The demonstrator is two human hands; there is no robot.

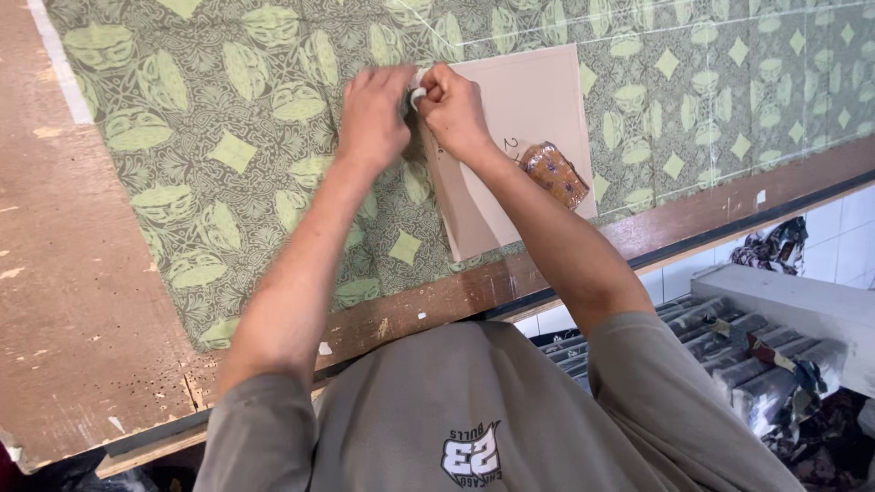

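Closest to the camera is the person's grey t-shirt (474, 401) with a dark printed logo on the chest, both forearms reaching out over the edge of a worn wooden table (82, 301). Off to the right, below table level, there's a heap of dark rolled fabric (729, 351) under a pale ledge (802, 305).

Further out, a big piece of green patterned cloth (228, 155) is spread flat over the table, all leaf and diamond shapes. Lying on it is a beige cardboard template (538, 100) with some handwriting on it, and a small orange-brown patterned weight or pad (556, 173) sits on the template's lower right part, right beside the right forearm.

Both hands meet at the template's top left corner. The left hand (374, 114) is curled, knuckles up, resting on the cloth just left of the template edge. The right hand (453, 109) is closed too, fingers pinched around a small white thing (416, 95), looks like a bit of chalk, right at the template edge. The left fingertips seem to be touching that same white piece, but honestly can't tell if they're gripping it or just steadying the spot. The hands are touching each other at the thumbs

Past them the cloth runs on to the top of the view, with faint white lines (638, 27) marked on it
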